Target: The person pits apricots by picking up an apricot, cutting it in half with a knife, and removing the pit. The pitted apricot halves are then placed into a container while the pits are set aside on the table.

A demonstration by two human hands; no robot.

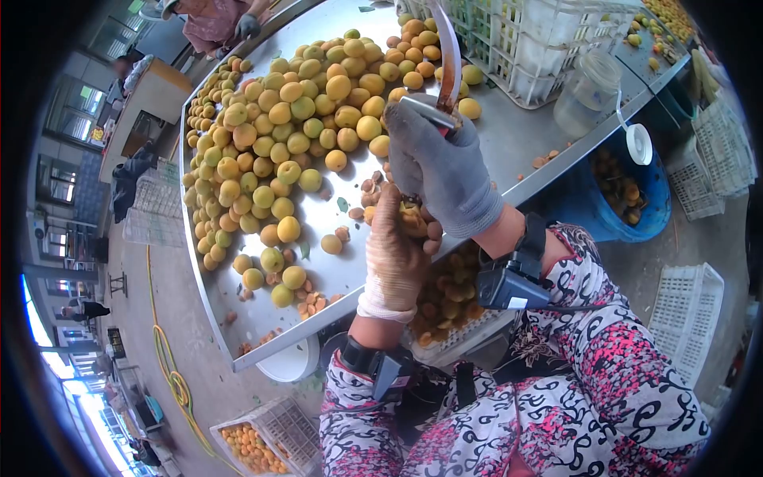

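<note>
My left hand (396, 258), in a stained light glove, is closed around a cut apricot (412, 220) whose orange flesh shows between the fingers. Just above it, my right hand (445, 171) wears a grey glove and grips a knife (450, 60). Its curved, brown-stained blade points away from me, and the right fingertips are close to the cut fruit. Beyond both hands a large heap of yellow-green apricots (294, 127) covers much of the metal table (350, 274). Small brown apricot pits (371, 189) lie beside my left hand.
Below the table edge stands a crate of cut apricots (449, 298). A blue tub (584, 215) is at right, near a clear plastic jar (586, 91) and a white crate (532, 48). Another person (218, 24) is at the far side. A yellow hose (168, 362) crosses the floor.
</note>
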